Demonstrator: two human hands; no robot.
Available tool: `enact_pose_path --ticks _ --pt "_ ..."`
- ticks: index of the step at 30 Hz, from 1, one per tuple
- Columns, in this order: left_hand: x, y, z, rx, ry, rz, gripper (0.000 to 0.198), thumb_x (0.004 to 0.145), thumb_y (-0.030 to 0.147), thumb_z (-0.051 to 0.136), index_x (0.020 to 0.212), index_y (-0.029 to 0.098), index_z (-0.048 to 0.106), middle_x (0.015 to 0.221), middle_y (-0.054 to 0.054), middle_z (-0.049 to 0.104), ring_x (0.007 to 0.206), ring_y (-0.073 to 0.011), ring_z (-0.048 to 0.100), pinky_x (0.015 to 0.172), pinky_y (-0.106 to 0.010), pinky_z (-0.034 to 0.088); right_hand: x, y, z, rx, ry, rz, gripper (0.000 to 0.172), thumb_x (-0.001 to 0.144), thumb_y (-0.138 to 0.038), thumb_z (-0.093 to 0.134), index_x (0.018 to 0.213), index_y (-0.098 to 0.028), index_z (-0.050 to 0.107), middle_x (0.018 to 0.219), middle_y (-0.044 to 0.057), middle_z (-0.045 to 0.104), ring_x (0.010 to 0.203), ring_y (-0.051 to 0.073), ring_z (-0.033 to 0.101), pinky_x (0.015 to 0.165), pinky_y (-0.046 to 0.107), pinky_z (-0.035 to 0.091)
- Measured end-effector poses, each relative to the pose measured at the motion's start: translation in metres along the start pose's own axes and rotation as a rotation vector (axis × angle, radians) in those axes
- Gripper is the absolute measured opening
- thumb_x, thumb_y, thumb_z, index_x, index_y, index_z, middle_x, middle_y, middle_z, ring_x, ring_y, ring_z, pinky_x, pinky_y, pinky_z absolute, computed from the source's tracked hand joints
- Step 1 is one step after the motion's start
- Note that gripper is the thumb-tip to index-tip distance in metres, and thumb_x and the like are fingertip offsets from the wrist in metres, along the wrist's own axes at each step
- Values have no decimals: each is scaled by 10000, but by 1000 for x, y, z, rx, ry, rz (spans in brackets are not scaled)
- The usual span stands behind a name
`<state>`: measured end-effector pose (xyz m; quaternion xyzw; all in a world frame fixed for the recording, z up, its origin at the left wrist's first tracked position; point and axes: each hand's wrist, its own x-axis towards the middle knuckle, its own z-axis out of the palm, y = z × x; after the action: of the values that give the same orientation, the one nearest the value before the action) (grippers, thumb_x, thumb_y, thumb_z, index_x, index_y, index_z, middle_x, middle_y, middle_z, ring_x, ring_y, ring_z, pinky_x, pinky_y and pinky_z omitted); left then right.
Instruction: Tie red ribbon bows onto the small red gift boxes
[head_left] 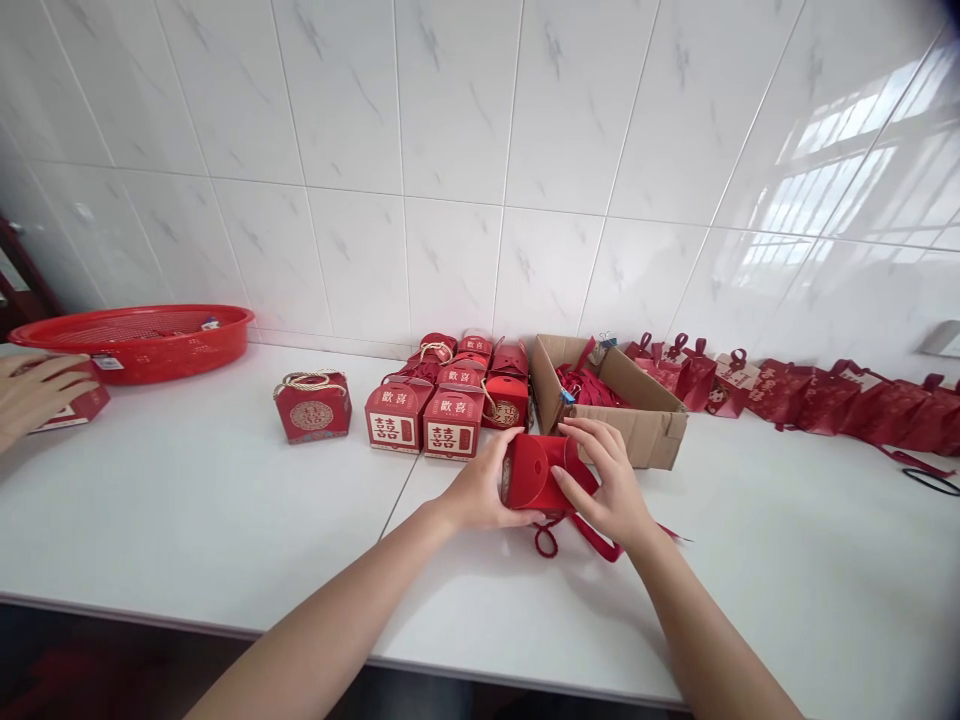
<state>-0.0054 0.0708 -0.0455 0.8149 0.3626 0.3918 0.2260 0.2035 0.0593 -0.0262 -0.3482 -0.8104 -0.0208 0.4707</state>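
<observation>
My left grip [484,485] is clamped on the red box [532,470], thumb and fingers around its near end, while my right grip [609,480] closes on the other end, its thumb pressing the flap. The box is in front of the cardboard carton [651,438], low over the tabletop [225,520]. I'd do well to steady it with the left, press lightly so the card doesn't crease, and keep the ribbon [598,540] flat. Counting: one box held, one carton, one red basket [180,350], one rope-handled box [313,410] standing alone, two white-labelled boxes [424,420] foremost in the cluster; those behind overlap too much to count.
</observation>
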Motion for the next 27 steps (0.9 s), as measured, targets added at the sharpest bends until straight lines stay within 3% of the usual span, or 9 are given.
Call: enact_pose_path --ticks 6,12,15,17,19,22,24,27 --pt "1 1 2 3 -30 13 1031 546 468 810 1371 169 268 1381 -187 408 1251 -324 441 1047 -477 379 -1 -1 -1 -73 0 -3 190 819 -203 566 1004 -234 593 1219 96 536 1179 306 430 965 527 393" --pt "-1 -1 2 -80 2 -10 981 591 430 792 1392 181 282 1376 -163 440 1230 -326 463 1026 -463 394 1 -2 1 21 209 -37 115 814 -131 585 846 -229 637 1118 84 587 1092 271 486 910 471 422" --pt "-2 -4 2 -116 23 -46 932 638 449 764 1403 192 296 1376 -130 447 1232 -328 459 1021 -439 392 0 -5 -2 249 165 19 137 826 -156 607 854 -263 688 1147 69 573 1087 261 505 889 448 424" --pt "0 -7 2 -140 47 -94 975 620 452 778 1415 191 278 1389 -136 433 1246 -323 445 1030 -431 386 -2 -2 -8 546 110 91 144 842 -208 611 864 -310 710 1084 52 585 1016 234 545 822 413 457" --pt "1 -10 0 -169 60 -166 1034 600 447 793 1433 189 237 1417 -158 400 1262 -314 434 1039 -434 384 -3 8 -18 909 113 140 109 843 -315 621 855 -373 713 864 28 594 801 184 572 648 342 478" --pt "3 -13 -5 -218 54 -233 1048 626 434 780 1456 200 184 1469 -174 324 1279 -307 425 1045 -436 379 -3 31 -37 1311 252 125 50 777 -484 663 765 -450 698 559 -18 466 487 121 413 415 251 350" --pt "4 -14 -9 -258 52 -226 1014 651 408 767 1460 225 184 1482 -154 314 1285 -302 421 1050 -428 371 0 43 -46 1337 355 123 115 742 -551 670 737 -440 696 510 -21 453 461 123 390 421 265 364" --pt "3 -14 -15 -350 25 -221 918 681 348 750 1439 264 239 1459 -113 370 1261 -277 445 1045 -406 371 7 49 -47 1214 384 271 195 739 -565 662 797 -384 703 573 0 552 578 169 512 571 354 468"
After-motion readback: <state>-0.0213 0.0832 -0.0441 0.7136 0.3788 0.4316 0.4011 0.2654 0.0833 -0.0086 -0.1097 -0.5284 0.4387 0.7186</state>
